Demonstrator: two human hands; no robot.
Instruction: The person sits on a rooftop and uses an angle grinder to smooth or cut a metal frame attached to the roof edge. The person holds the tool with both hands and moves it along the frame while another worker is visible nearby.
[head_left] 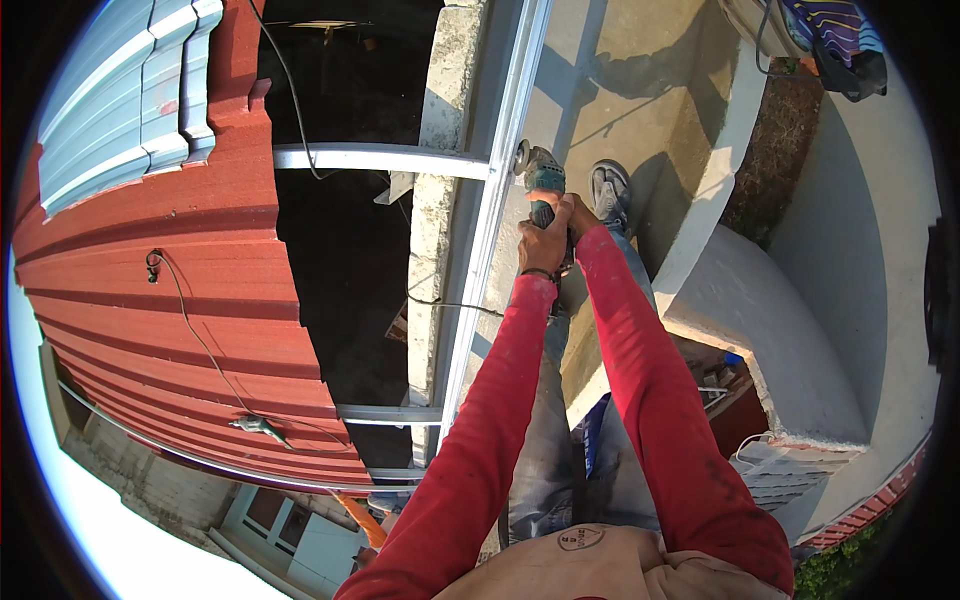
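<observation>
Both my hands are closed around a teal angle grinder. My left hand wraps the rear of its body, with a dark band at the wrist. My right hand grips beside it, partly hidden behind the left. The grinder's disc is right at the side of a long silver metal beam, near where a crosswise metal bar meets it. Whether the disc touches the metal I cannot tell.
Red corrugated roof sheets lie to the left, with a power drill and its cord on them. Bluish sheets overlap at the far left. Dark openings gap beside a concrete wall top. A person's orange sleeve shows below.
</observation>
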